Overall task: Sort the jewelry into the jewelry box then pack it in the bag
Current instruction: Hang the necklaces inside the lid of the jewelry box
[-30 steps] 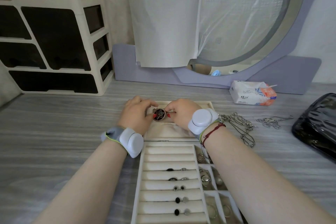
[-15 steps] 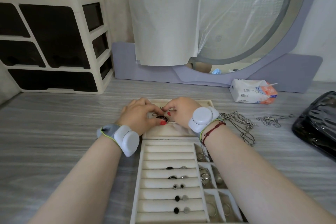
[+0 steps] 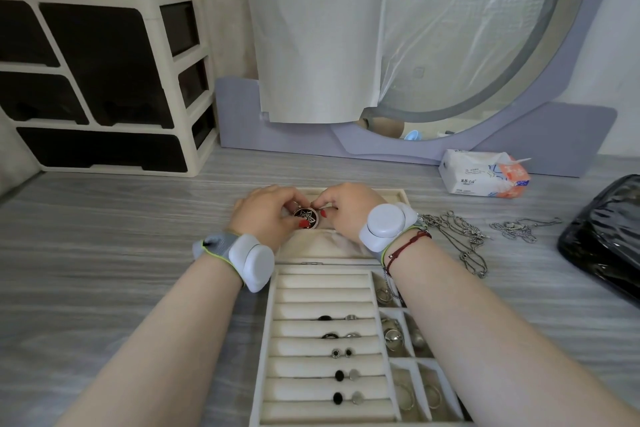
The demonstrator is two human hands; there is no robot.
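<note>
A cream jewelry box [image 3: 273, 340] lies open on the grey table, its lid flat at the far side under my hands. Rings and studs sit in its padded rolls; more rings lie in the small compartments on the right. My left hand [image 3: 265, 215] and my right hand [image 3: 349, 210] meet over the lid, both pinching a round dark pendant [image 3: 306, 217] with a star pattern. Silver chain necklaces [image 3: 460, 239] and a smaller chain [image 3: 519, 229] lie loose on the table to the right. A glossy black bag [image 3: 609, 236] sits at the right edge.
A cream drawer unit [image 3: 104, 62] stands at the back left. A round mirror on a lilac base [image 3: 519, 135], partly draped in white plastic, fills the back. A tissue pack [image 3: 485, 175] lies in front of it.
The pendant has tilted back up so its star face shows again between my fingertips. Both hands stay over the lid, hardly shifted.
</note>
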